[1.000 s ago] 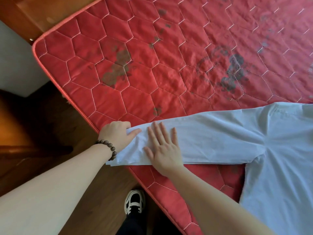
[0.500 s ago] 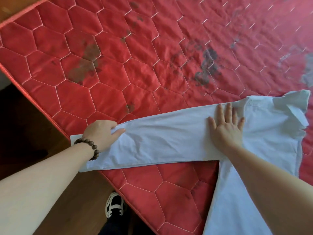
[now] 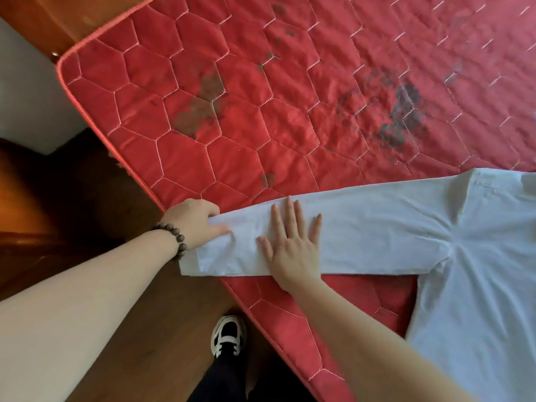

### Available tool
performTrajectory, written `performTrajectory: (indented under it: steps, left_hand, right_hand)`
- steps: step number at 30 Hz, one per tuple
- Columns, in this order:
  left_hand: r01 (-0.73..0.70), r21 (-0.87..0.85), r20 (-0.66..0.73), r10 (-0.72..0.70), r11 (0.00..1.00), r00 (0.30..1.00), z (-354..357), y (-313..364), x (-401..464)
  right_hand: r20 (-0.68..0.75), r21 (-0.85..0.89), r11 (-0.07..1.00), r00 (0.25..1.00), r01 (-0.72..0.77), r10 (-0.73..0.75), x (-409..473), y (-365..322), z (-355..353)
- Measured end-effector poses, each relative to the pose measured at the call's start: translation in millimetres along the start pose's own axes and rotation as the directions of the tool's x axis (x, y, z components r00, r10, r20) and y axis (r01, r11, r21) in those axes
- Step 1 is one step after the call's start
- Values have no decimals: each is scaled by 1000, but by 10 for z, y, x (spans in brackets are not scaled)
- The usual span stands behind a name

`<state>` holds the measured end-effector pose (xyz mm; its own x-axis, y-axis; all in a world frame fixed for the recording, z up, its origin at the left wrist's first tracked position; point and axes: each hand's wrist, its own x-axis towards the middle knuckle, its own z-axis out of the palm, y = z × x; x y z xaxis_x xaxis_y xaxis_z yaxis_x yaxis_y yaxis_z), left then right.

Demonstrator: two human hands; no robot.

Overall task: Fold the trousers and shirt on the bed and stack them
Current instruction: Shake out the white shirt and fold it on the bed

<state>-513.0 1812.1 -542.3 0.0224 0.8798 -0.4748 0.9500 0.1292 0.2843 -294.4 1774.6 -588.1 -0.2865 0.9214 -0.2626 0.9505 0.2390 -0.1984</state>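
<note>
Early stage: shirt (image 3: pixel 478 256) unfolded, sleeve (image 3: pixel 362 227) spread flat. Left hand (image 3: pixel 194 221) pinching cuff, right hand (image 3: pixel 293 242) splayed flat on sleeve. Trousers unseen.

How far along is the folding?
Early. Done: the shirt lies spread on the mattress. In hand: left hand grips the sleeve end, right hand presses it flat. Left: every fold, the trousers (not in view) and stacking.

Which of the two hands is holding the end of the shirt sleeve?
The left hand, the one with the bead bracelet, grips the cuff end of the sleeve. The right hand only lies flat on it with fingers spread.
</note>
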Motion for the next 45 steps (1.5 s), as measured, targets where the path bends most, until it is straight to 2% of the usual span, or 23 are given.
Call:
performTrajectory:
  steps: [3,8,11,14,16,18,20,21,23,27,30,33,35,38,40,43,45]
  left_hand:
    - [40,-45,3,-40,998,999,-35,-289,-108]
    - [116,-339,28,-113,934,993,-76,-594,-268]
    - [103,-509,35,-99,854,994,-183,-586,-355]
    - [69,-606,45,-52,793,998,-422,-436,-416]
    - [36,-695,31,-21,718,999,-628,-268,-420]
    - [27,-823,19,-20,567,1000,-842,-35,-404]
    - [19,-909,-10,-67,417,998,-999,249,-376]
    - [6,-914,-38,-100,407,994,-1038,412,-372]
    - [-37,-858,-101,-98,512,990,-1029,771,-414]
    - [-220,-655,-86,218,723,972,-595,1540,-621]
    - [-307,-393,-77,301,867,950,-127,2162,-684]
    - [-318,-269,-143,289,909,947,186,2802,-675]
    - [-275,-180,-152,250,944,956,333,3173,-602]
    - [-181,-55,-100,175,982,980,531,3631,-443]
    - [-158,-25,-84,155,987,984,680,3890,-356]
    - [-106,-69,-71,101,992,992,920,4201,-268]
    - [-80,-13,-41,79,997,996,1076,4349,-210]
  right_hand:
    - [13,-1,993,992,122,-122,-27,-492,99]
    - [108,-25,983,978,180,-176,-75,-914,176]
    - [98,97,971,968,221,-230,-160,-1004,55]
    - [48,209,932,948,297,-313,-252,-1087,-186]
    - [-24,318,918,970,238,-244,-231,-1140,-368]
    - [-43,526,849,998,53,-36,-154,-1132,-605]
    - [7,702,694,976,-161,219,-39,-1035,-893]
    - [12,768,602,944,-219,329,9,-947,-1037]
    - [10,865,430,865,-259,501,86,-688,-1360]
    - [157,976,24,776,-216,610,26,24,-1993]
    - [169,954,-298,771,28,614,-181,593,-2385]
    - [213,852,-498,762,162,612,-438,1172,-2720]
    - [194,805,-548,774,225,603,-620,1601,-2899]
    - [140,778,-543,755,316,640,-953,2311,-3083]
    - [126,763,-535,728,363,674,-1186,2815,-3108]
    - [124,752,-528,702,394,701,-1502,3499,-3064]
    - [122,743,-520,678,421,725,-1708,3943,-2988]
